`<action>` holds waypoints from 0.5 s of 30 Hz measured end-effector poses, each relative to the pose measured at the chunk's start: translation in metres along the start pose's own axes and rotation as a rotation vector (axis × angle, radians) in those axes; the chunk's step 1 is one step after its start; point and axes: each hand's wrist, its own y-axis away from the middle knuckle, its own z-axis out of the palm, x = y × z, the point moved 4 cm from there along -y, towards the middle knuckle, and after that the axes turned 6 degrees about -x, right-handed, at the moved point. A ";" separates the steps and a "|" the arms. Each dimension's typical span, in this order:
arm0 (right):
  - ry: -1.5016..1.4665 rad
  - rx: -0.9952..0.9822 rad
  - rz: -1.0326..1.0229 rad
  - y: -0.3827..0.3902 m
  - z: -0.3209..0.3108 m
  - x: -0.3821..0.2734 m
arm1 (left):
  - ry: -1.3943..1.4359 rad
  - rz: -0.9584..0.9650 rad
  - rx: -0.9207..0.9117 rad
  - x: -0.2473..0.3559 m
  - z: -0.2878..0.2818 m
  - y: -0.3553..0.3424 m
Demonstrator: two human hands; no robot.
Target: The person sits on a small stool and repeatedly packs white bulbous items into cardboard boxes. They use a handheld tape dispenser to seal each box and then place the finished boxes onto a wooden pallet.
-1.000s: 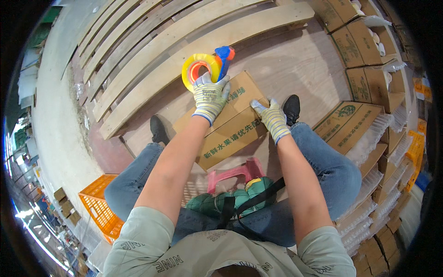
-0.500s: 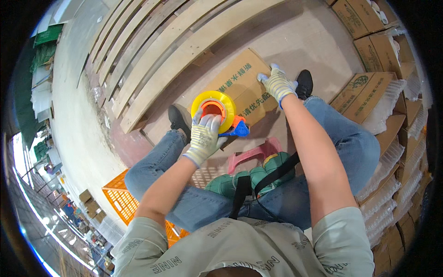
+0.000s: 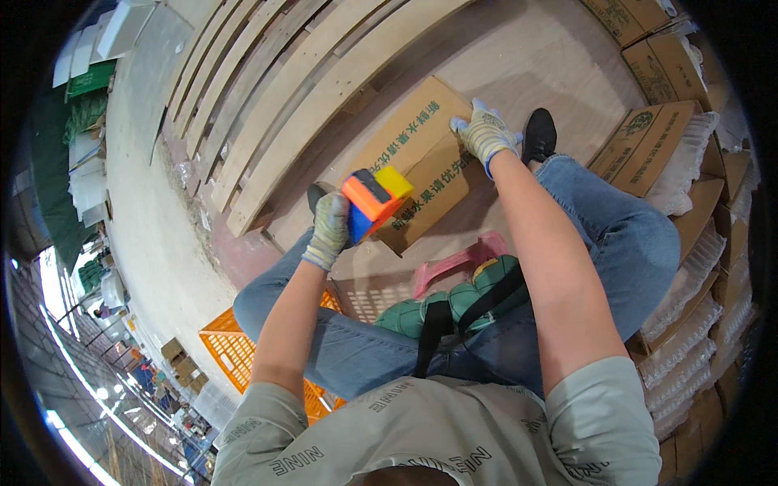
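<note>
My left hand (image 3: 331, 230), in a striped knit glove with a pale palm, is closed round a tape dispenser (image 3: 375, 202). The dispenser is orange and blue, with a roll of yellow tape partly hidden behind its body. It is held over the near left end of a brown cardboard box (image 3: 438, 174), which lies on the floor between my feet with green print on it. At the box's far right corner my right hand (image 3: 488, 138), gloved alike, grips the edge with thumb and fingers apart. The fingertips are partly hidden.
A wooden slatted pallet (image 3: 324, 77) lies beyond the box. Cartons with clear plastic packing (image 3: 685, 174) are stacked at the right. A pink plastic stool (image 3: 462, 261) and a green padded item (image 3: 405, 317) are between my legs; an orange crate (image 3: 229, 344) stands at the left.
My left hand has moved slightly left and turned the tape dispenser, so its orange and blue body shows instead of the round face of the roll. My right hand stays at the box corner.
</note>
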 end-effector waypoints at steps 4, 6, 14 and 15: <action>0.034 0.021 -0.021 0.001 -0.007 0.006 | -0.332 0.008 0.062 0.010 0.013 -0.018; 0.097 0.103 -0.090 0.011 -0.017 -0.002 | -0.495 0.005 0.040 0.040 0.036 -0.017; -0.067 0.119 -0.719 0.111 0.002 -0.050 | -0.910 0.176 0.023 0.076 0.063 0.006; 0.046 0.094 -0.691 0.127 0.002 -0.063 | -0.914 0.212 0.037 0.084 0.063 0.009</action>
